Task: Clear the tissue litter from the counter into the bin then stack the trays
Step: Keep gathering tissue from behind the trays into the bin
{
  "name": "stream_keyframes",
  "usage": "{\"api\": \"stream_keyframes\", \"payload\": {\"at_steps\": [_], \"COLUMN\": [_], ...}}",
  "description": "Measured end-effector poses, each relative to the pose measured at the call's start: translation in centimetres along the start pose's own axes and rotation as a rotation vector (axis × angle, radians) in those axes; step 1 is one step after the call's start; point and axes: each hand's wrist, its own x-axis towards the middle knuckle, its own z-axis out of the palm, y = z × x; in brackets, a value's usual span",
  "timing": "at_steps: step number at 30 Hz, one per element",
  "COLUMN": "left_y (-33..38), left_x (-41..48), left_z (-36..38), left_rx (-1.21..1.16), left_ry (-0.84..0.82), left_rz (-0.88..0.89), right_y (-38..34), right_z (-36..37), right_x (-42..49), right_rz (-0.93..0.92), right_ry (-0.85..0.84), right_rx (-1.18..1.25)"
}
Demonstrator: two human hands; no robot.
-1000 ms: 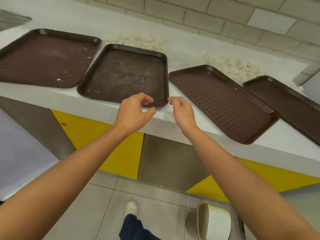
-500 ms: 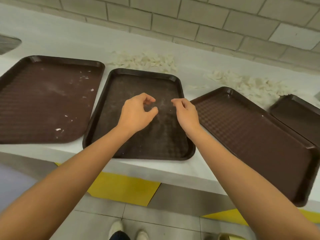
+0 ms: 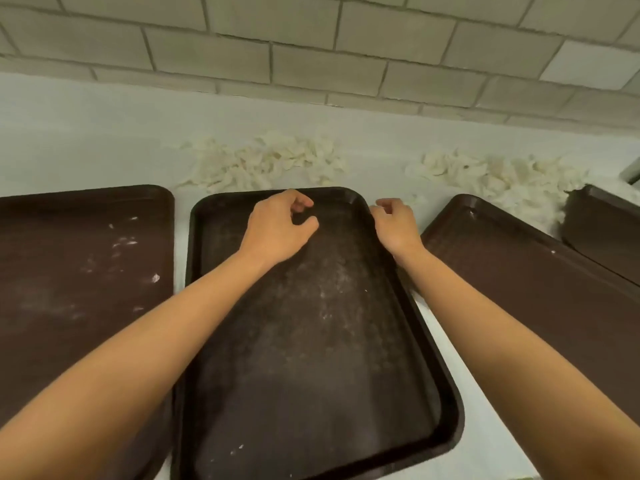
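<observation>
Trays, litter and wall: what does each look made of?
Trays: probably moulded plastic, dark brown and matte, with rounded corners and a raised rim; whitish dust shows on the surface. Litter: thin, crumpled off-white shreds, consistent with tissue paper. Wall: pale rectangular tiles with darker grout lines, likely ceramic; the finish is hard to judge.

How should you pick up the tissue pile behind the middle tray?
Probably scoop the tissue pile from its left and right ends, reaching over the middle tray. It is a loose, low spread of scraps flat on the counter, so one pinch would lift only a few.
</observation>
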Motion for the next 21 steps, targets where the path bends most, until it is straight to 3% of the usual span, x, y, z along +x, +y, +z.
{"api": "stream_keyframes", "payload": {"at_steps": [4,10,21], "left_y": [-0.6,-0.3,-0.3], "left_x": [3.0,6.4,11.8], "left_z": [0.8,2.3,5.3], "left_rx": [-0.021,-0.024,0.125], "left_ry": [-0.044,-0.068,-0.051], "left_rz": [0.002,0.011,0.105], "right_y": [1.1,2.8,2.9], "right_z": [-1.2,-1.4,-0.1], "right_x": [3.9,7.1,9.1], "right_rz": [-0.008,0.027,-0.144], "right_ry": [0.016,-0.166,0.006], "right_rx": [-0.261,-0.522,-0.394]}}
